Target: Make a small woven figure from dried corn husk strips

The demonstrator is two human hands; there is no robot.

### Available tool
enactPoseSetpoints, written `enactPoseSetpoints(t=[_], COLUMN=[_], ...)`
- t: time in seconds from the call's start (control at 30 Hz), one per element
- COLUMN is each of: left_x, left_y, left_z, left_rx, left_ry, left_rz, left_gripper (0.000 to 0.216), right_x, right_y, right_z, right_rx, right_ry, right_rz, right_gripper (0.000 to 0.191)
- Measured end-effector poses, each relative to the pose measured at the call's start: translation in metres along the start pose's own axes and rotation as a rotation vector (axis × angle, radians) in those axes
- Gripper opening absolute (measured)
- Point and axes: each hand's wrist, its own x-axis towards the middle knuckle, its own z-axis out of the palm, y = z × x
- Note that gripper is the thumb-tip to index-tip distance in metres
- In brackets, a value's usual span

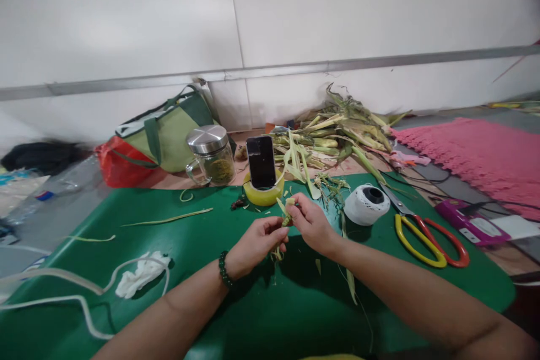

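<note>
Both hands meet over the middle of the green mat (pixel 202 259). My left hand (pixel 262 236), with a dark bead bracelet (pixel 225 270) at the wrist, pinches a small yellow-green bundle of plant strips (pixel 287 220). At the bundle's upper end, the fingers of my right hand (pixel 311 224) close on a pale strip. Loose fibres dangle below my left fingers. How the strips are joined is too small to tell. Just beyond the hands, a black phone (pixel 260 160) leans upright in a yellow tape roll (pixel 258 197).
Long husks and stalks (pixel 337 129) lie heaped at the back. To the right are a white spool (pixel 366 209), scissors (pixel 422 236) with yellow and red handles, a purple power strip (pixel 472 222) and pink cloth (pixel 472 152). A glass jar (pixel 217 166), a green bag (pixel 177 129) and white tissue (pixel 142 274) lie left.
</note>
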Motion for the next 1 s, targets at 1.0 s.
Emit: enactPoseSetpoints(t=[1.0], left_x=[0.001], left_y=[-0.009], left_z=[0.005], left_rx=[-0.14], left_ry=[0.082], left_rz=[0.207], left_gripper=[0.043], right_x=[-0.003], right_y=[-0.001], right_z=[-0.002], right_rx=[0.116], right_ry=[-0.13], right_rz=[-0.068], right_gripper=[0.021])
